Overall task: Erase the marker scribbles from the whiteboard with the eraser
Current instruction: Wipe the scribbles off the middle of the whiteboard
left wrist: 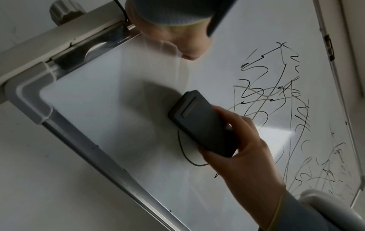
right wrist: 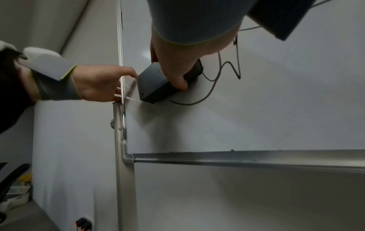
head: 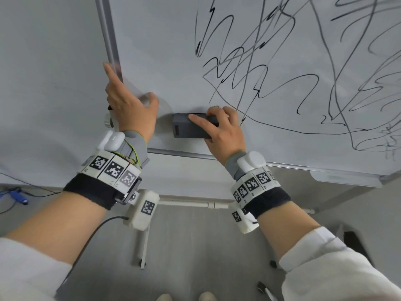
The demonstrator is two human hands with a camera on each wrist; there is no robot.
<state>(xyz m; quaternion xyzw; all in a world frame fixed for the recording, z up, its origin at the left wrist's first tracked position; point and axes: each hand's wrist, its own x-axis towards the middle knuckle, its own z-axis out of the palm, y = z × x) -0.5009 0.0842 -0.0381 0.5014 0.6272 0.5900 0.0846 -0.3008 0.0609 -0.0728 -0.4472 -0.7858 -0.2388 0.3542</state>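
The right hand (head: pixel 221 129) had its fingers wrapped around the dark eraser (head: pixel 186 126), flat on the whiteboard (head: pixel 165 61) near its bottom left corner, beside black scribbles (head: pixel 282 68). The left hand (head: pixel 130 105) gripped the board's left edge, thumb spread apart on the board. Only the head view showed a blue cable (head: pixel 18 195) on the floor.

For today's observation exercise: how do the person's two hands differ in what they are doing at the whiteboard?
The right hand grips the dark eraser flat against the whiteboard; the left hand holds no tool and grasps the board's left frame edge. The right sits by the scribbles; the left is at bare board. Both wear wrist bands.
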